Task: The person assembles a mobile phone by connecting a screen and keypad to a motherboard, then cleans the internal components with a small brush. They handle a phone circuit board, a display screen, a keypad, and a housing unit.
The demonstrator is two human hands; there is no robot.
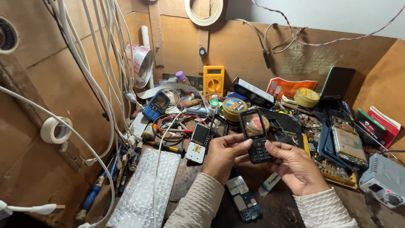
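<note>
A black keypad phone [256, 135] stands upright over the middle of the bench, held between both hands. My left hand [223, 156] grips its left edge, thumb near the keypad. My right hand [295, 166] holds its lower right side, with the thumb on the keys. The phone's dark screen faces me. Just left of my left hand lies an opened white phone [198, 143] with its keypad exposed. Below my wrists a bare blue circuit board [244, 200] lies on the dark bench.
White cables [97, 84] hang at the left over a sheet of bubble wrap [141, 190]. A yellow multimeter [213, 80], a blue keypad phone [156, 105], tape rolls and tins crowd the back. Opened smartphones [348, 143] and a grey power unit [384, 179] sit at the right.
</note>
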